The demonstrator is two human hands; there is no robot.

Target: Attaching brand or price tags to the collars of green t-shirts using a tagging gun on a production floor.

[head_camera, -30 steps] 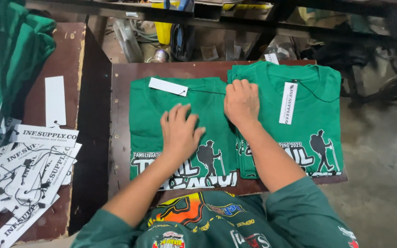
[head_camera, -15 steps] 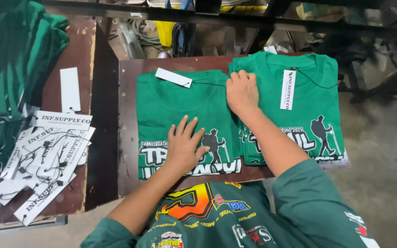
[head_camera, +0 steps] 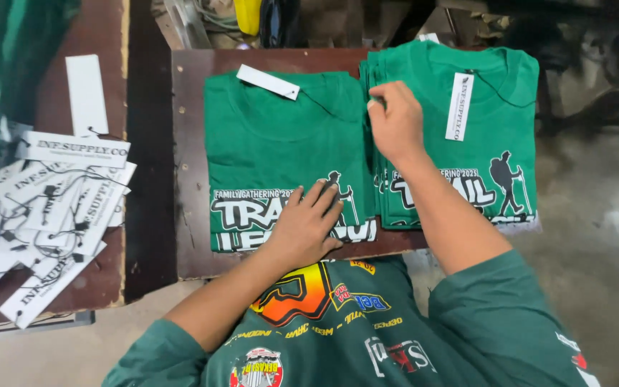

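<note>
On the brown table [head_camera: 188,215] lie a folded green shirt [head_camera: 281,143] and, touching its right edge, a stack of shirts [head_camera: 496,143]. Since a moment ago the left hand [head_camera: 306,229] has slid toward the folded shirt's near hem and presses flat, fingers spread. The right hand [head_camera: 394,122] has shifted onto the stack's left edge, fingertips curled there; smoothing seems nearly finished. White tags [head_camera: 51,208] lie far left.

Bare table strip [head_camera: 188,143] left of the left hand [head_camera: 302,229] is open. Stacked shirts [head_camera: 467,136] crowd the right hand [head_camera: 395,122]; loose tags [head_camera: 51,208] clutter far left.
</note>
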